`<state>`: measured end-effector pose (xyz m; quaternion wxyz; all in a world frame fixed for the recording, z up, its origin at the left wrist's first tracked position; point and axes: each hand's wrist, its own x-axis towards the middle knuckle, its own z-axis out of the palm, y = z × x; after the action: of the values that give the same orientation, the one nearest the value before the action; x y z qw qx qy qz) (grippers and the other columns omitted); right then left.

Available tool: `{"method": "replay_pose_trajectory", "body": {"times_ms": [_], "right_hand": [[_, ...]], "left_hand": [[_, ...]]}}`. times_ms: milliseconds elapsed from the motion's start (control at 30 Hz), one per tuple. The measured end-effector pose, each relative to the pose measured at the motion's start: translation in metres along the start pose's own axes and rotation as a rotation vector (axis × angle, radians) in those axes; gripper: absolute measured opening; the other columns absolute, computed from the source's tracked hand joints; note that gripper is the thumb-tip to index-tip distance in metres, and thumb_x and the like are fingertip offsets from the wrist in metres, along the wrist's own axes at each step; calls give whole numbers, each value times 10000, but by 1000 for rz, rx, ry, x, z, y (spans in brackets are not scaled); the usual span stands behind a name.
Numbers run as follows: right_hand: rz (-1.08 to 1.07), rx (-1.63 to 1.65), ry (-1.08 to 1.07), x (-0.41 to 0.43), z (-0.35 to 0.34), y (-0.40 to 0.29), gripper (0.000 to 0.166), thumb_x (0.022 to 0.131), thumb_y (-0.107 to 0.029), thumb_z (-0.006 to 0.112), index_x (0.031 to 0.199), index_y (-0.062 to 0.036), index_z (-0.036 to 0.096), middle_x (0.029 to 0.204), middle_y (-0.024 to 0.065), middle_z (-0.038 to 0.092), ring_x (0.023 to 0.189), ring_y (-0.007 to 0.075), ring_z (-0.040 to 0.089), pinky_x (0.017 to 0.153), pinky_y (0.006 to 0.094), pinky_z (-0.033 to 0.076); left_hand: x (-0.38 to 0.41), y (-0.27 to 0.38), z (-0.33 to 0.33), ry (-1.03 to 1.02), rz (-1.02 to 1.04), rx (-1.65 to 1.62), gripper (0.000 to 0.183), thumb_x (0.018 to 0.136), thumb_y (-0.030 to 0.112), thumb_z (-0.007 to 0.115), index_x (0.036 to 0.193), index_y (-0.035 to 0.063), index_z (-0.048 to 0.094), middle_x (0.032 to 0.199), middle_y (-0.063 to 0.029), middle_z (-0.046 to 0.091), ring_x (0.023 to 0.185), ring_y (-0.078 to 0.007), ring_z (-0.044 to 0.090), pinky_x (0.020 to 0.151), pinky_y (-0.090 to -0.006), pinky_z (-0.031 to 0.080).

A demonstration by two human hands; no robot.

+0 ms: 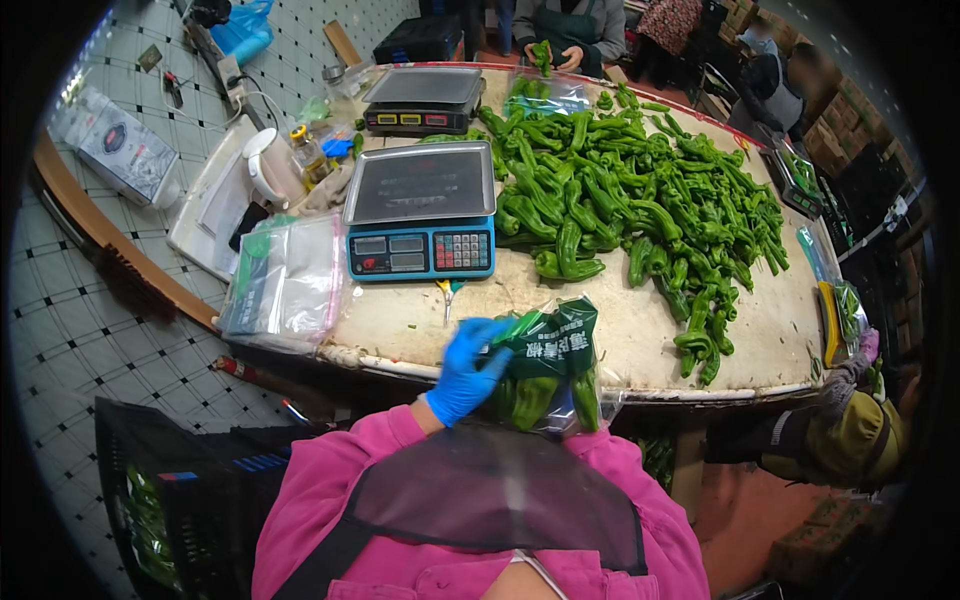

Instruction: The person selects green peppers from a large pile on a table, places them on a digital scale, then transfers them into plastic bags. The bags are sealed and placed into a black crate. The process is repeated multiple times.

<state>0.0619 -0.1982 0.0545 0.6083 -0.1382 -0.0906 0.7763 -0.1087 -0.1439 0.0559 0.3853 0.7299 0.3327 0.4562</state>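
Observation:
My left hand [469, 371], in a blue glove, grips the upper left side of a clear plastic bag [551, 341] with a dark green printed band. Long green peppers [534, 401] show through its lower part. The bag is held before my chest, at the table's near edge. My right hand [564, 399] is mostly hidden behind the bag; a patch of blue glove shows through the plastic, and the hand supports the bag from there. Small scissors [448, 298] lie on the table beyond my left hand. A large heap of green peppers [622, 187] spreads farther back.
A blue weighing scale [420, 251] stands ahead, with a second scale [424, 94] behind it. Flat plastic bags [285, 281] lie at the left edge. A white kettle [274, 169] stands beyond. Co-workers [574, 34] are across and at right. A black crate [180, 495] sits lower left.

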Motion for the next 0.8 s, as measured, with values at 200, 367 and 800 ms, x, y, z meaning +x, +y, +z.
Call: {"method": "replay_pose_trajectory", "body": {"times_ms": [200, 367, 800], "right_hand": [[173, -191, 51, 34, -29, 4, 643, 994, -549, 379, 1418, -68, 425, 1262, 121, 574, 1123, 235, 559, 967, 345, 471], [297, -333, 40, 62, -34, 9, 695, 982, -597, 349, 1442, -79, 403, 1276, 110, 575, 1112, 233, 564, 948, 350, 473], [281, -868, -571, 114, 0, 47, 449, 981, -263, 555, 1376, -64, 480, 1269, 117, 563, 1112, 268, 583, 816, 384, 547]], "left_hand": [[-37, -59, -60, 50, -765, -733, 674, 894, 291, 709, 1448, 78, 390, 1358, -113, 524, 1303, -236, 469, 1105, -395, 355], [-90, -78, -61, 90, -998, -1357, 652, 871, 347, 710, 1412, 91, 453, 1372, -74, 546, 1252, -236, 516, 1091, -405, 387], [-127, -29, -144, 434, -695, -654, 369, 834, 171, 742, 1175, 64, 649, 1029, -9, 650, 940, -107, 572, 844, -271, 460]]}}
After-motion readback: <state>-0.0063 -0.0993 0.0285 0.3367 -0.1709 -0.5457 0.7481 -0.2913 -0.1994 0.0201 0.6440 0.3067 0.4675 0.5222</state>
